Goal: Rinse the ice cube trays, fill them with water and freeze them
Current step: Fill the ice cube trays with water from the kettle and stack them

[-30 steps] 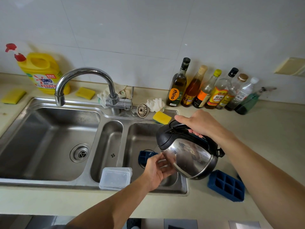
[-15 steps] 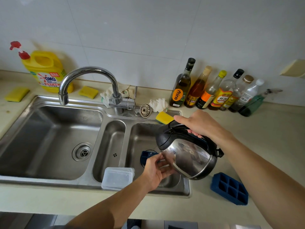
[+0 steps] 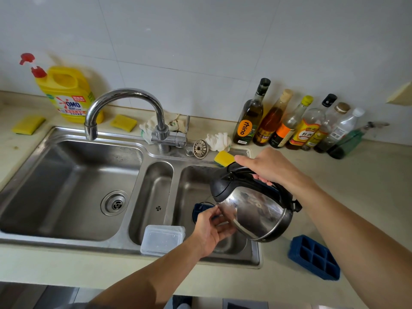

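My right hand (image 3: 267,167) grips the black handle of a steel electric kettle (image 3: 252,210), which is tilted spout-down over the right sink basin (image 3: 194,186). Just below the spout, my left hand (image 3: 211,228) holds a blue ice cube tray (image 3: 200,210) inside that basin. The hand and the kettle hide most of this tray. A second blue ice cube tray (image 3: 314,256) lies on the counter right of the sink, under my right forearm. A clear plastic tray or lid (image 3: 162,239) rests on the sink's front rim.
The faucet (image 3: 124,101) points over the large left basin (image 3: 66,186). Several bottles (image 3: 296,123) line the back wall at right. A yellow detergent jug (image 3: 66,92), yellow sponges (image 3: 224,157), cloths and a loose strainer (image 3: 200,148) sit behind the sink.
Both hands and the kettle keep almost the same pose over the right basin. Only the view has shifted slightly.
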`<state>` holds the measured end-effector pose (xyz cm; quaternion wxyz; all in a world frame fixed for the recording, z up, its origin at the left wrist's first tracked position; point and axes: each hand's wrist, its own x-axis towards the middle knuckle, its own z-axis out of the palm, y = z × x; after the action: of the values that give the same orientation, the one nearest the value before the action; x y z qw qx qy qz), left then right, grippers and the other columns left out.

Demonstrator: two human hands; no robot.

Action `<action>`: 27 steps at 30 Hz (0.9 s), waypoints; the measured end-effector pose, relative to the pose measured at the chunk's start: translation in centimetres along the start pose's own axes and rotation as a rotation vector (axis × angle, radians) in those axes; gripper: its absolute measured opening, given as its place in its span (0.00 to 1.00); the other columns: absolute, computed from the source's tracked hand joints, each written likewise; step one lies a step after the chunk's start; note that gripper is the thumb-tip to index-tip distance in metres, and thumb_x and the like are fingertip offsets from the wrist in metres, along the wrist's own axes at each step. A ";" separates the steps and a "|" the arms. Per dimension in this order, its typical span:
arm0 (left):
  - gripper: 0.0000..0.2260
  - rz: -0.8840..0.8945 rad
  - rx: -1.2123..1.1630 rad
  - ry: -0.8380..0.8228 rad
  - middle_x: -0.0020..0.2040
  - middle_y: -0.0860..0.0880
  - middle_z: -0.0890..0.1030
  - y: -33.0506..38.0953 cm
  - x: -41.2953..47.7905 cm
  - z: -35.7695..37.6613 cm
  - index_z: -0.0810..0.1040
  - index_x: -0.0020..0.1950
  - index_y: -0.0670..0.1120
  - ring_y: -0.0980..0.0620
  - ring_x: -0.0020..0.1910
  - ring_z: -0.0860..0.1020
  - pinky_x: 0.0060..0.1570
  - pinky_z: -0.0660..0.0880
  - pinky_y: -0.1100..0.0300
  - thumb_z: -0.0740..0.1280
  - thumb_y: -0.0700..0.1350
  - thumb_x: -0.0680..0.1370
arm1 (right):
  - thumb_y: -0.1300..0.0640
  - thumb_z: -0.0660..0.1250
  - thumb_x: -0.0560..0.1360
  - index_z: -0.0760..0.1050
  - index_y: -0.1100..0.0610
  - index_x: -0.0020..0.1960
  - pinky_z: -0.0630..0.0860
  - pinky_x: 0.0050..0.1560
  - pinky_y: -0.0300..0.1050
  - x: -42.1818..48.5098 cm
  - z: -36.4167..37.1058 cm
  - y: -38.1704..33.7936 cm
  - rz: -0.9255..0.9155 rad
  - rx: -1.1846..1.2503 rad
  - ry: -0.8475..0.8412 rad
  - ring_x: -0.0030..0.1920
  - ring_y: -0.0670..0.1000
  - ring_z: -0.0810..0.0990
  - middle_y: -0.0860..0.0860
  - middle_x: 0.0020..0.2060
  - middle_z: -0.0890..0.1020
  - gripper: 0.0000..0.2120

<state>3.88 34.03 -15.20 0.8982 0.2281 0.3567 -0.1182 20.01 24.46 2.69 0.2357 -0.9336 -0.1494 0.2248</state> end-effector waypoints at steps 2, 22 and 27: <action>0.14 -0.002 -0.003 0.007 0.58 0.35 0.83 0.0 0.0 -0.1 0.77 0.60 0.39 0.37 0.54 0.84 0.51 0.82 0.44 0.61 0.48 0.83 | 0.28 0.66 0.70 0.76 0.59 0.27 0.74 0.28 0.42 0.0 0.1 0.0 0.003 0.001 -0.001 0.20 0.47 0.75 0.50 0.24 0.82 0.34; 0.17 0.093 0.211 -0.016 0.56 0.39 0.85 1.2 0.6 -0.6 0.81 0.61 0.40 0.42 0.53 0.85 0.56 0.81 0.44 0.60 0.50 0.84 | 0.30 0.65 0.74 0.75 0.59 0.28 0.75 0.36 0.44 -1.5 -0.9 2.1 0.041 0.131 0.008 0.20 0.48 0.73 0.50 0.19 0.76 0.33; 0.14 0.258 0.505 0.064 0.51 0.44 0.86 3.4 1.1 2.1 0.81 0.58 0.42 0.44 0.53 0.82 0.53 0.79 0.46 0.62 0.51 0.84 | 0.32 0.66 0.75 0.74 0.56 0.23 0.78 0.40 0.48 -2.6 -1.8 6.4 0.027 0.380 0.127 0.20 0.49 0.74 0.52 0.20 0.76 0.33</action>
<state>7.21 35.92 -13.52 0.8088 0.4917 0.3122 -0.0810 19.75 17.35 1.72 0.4137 -0.8865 -0.0768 0.1926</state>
